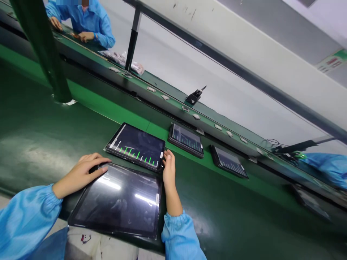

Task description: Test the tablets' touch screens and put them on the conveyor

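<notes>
A dark-screened tablet (119,202) lies nearest me at the table's front edge, with ceiling lights reflected in its glass. My left hand (82,173) is closed on its upper left corner, thumb over the glass. Just beyond it is a second tablet (138,146), its lit black screen showing green and white lines of text. At that tablet's right edge, my right hand (169,169) has its fingers close together and bent against the side near a small white label; the thumb is mostly hidden.
Farther right on the green table (217,213) lie a text-screened tablet (185,139), another tablet (229,160) and a blurred one (310,202). A raised ledge (173,104) carries small flat pieces and a black adapter (194,96). A green post (43,47) stands left. Beyond works a person in blue (104,29); a blue sleeve (325,166) shows right.
</notes>
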`<state>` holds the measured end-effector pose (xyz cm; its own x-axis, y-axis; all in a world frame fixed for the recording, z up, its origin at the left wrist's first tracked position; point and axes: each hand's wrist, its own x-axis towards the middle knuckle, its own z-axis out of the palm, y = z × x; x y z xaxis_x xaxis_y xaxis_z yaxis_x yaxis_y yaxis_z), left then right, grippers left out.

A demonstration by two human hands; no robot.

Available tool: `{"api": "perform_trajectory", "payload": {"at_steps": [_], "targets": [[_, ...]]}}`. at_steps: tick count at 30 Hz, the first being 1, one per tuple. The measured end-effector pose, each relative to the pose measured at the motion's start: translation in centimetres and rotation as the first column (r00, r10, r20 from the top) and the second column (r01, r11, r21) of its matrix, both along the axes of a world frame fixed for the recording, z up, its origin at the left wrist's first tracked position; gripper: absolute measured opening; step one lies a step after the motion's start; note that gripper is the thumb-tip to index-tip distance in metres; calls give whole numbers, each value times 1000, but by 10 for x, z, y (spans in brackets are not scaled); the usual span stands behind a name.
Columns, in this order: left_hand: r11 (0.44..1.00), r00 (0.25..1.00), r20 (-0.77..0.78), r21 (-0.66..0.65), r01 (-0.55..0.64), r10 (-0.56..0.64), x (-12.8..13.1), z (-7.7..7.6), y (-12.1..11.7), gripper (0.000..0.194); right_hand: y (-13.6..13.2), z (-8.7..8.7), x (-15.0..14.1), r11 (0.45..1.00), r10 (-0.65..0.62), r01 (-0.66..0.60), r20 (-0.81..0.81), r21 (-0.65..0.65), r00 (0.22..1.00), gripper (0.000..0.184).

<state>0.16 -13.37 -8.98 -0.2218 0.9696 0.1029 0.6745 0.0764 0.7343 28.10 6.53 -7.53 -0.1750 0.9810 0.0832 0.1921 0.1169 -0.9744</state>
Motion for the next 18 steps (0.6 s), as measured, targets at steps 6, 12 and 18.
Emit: {"api": "perform_trajectory", "payload": {"at_steps": [6,12,18], "targets": [[998,994,-92,-3,59,-59,-2,-4,14,43,2,-4,-1,1000,-14,14,-21,12,1000,67],[997,999,13,64,-34,33,-3,5,6,38,4,-7,0,999,-14,15,-20,37,1000,64],[964,935,-290,229,-138,202,6,23,41,43,3,-5,1,997,4,-3,-13,78,1000,57]]}}
